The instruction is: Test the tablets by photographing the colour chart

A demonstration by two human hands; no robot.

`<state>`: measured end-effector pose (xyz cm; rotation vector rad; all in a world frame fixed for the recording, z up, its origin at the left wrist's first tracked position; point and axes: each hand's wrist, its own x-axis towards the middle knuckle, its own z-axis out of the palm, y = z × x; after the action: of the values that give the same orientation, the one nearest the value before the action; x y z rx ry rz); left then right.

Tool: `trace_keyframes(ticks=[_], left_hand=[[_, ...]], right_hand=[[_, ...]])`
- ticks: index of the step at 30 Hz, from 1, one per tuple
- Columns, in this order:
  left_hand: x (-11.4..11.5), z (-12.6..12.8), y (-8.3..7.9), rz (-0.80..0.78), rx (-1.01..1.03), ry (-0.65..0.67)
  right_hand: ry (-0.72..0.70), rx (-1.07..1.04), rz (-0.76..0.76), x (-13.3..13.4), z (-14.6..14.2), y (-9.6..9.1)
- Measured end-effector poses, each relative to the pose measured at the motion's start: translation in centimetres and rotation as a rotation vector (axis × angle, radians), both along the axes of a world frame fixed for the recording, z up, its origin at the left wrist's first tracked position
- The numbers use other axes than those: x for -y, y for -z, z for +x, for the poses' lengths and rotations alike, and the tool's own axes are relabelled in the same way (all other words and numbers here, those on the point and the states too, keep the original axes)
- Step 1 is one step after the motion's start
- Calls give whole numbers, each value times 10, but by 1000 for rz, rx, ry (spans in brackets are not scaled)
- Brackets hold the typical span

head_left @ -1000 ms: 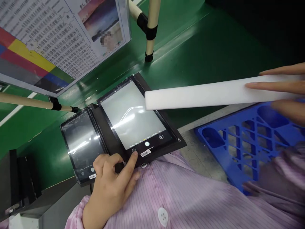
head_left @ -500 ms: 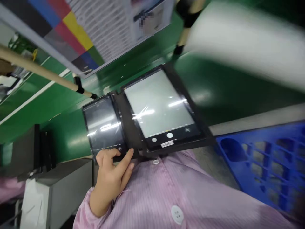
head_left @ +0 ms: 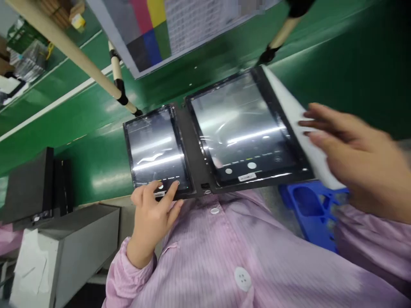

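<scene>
Two tablets lie side by side in a black holder [head_left: 192, 149] on the green surface. My left hand [head_left: 153, 214] touches the bottom edge of the smaller left tablet [head_left: 157, 149] with thumb and forefinger near its on-screen button. The larger right tablet [head_left: 240, 128] shows a camera screen. My right hand [head_left: 356, 158] holds a white foam strip [head_left: 293, 115] that lies along the right edge of the larger tablet. The hand is blurred by motion.
A colour test chart [head_left: 154, 30] hangs above the tablets on a frame of beige tubes [head_left: 64, 42]. A blue plastic crate [head_left: 308, 209] sits at the lower right, partly behind my sleeve. A grey box [head_left: 64, 244] and a black device [head_left: 32, 184] stand at the left.
The view swung left. My right hand brought the foam strip from high on the right down against the larger tablet's right edge. My left hand shifted from the larger tablet to the smaller one.
</scene>
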<state>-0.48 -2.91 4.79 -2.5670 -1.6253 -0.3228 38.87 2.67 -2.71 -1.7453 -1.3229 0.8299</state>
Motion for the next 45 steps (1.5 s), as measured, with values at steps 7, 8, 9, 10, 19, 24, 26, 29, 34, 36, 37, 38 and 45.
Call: trace_keyframes(ticks=[7,8,9,10,19,24,26,29,34,36,37,38,45], left_hand=[[-17,-59,9,-258,190,-447],[-18,-64,9,-331,241,-532],[-19,-68,9,-389,283,-605],[-20,-71,8,-428,320,-664],[-36,-77,1,-437,1305,-851],[-47,-55,-1,-588,1544,-811],[-46,-46,-1,-566,1606,-787],[-40,-35,-4,-485,1727,-697],[-35,-19,-21,-431,1839,-443],[-39,-10,-24,-434,1877,-350],[-43,-5,-23,-423,1884,-316],[-47,1,-20,-397,1879,-294],[-63,42,8,67,1393,-140]], right_hand=[[-175,-169,-121,-9,-24,-22],[-180,-168,-116,-8,-23,-21],[-195,-163,-106,-7,-21,-20],[-208,-167,-93,-6,-20,-18],[-61,-361,-42,-12,-22,-9],[9,-113,75,-18,-39,-24],[-17,36,154,-19,-54,-39],[-239,75,232,-19,-87,-62],[-548,-88,328,-16,-139,-73],[-487,-256,372,-18,-151,-70],[-428,-362,390,-20,-154,-69],[-366,-474,393,-24,-157,-68],[-250,-933,219,-51,-155,-73]])
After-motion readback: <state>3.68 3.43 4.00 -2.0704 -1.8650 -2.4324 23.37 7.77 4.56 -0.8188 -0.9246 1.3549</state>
